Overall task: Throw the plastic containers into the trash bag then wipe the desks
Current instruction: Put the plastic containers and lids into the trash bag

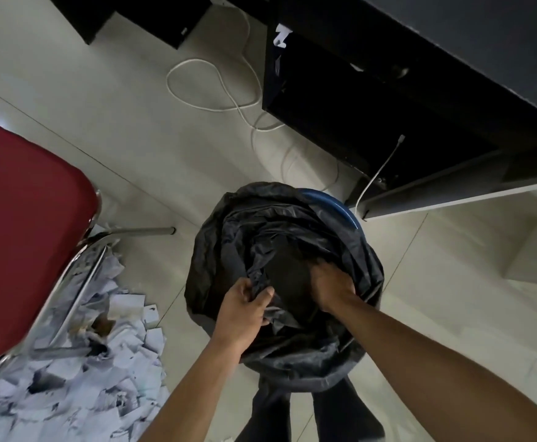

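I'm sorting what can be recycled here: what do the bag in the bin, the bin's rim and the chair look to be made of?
Trash bag: thin black plastic film, slightly glossy; it crumples into fine folds where the left hand pinches it.
Bin rim: smooth blue, probably hard plastic; only an arc shows.
Chair: dark red seat, matte, likely vinyl or fabric; frame is shiny tube, seemingly chromed metal.

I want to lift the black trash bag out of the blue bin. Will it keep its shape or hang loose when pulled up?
The black trash bag will probably go limp: its film lies in deep folds over the blue bin. It bunches where the left hand pinches it, so it likely stretches or slips. The right hand presses inside; its contents are hidden.
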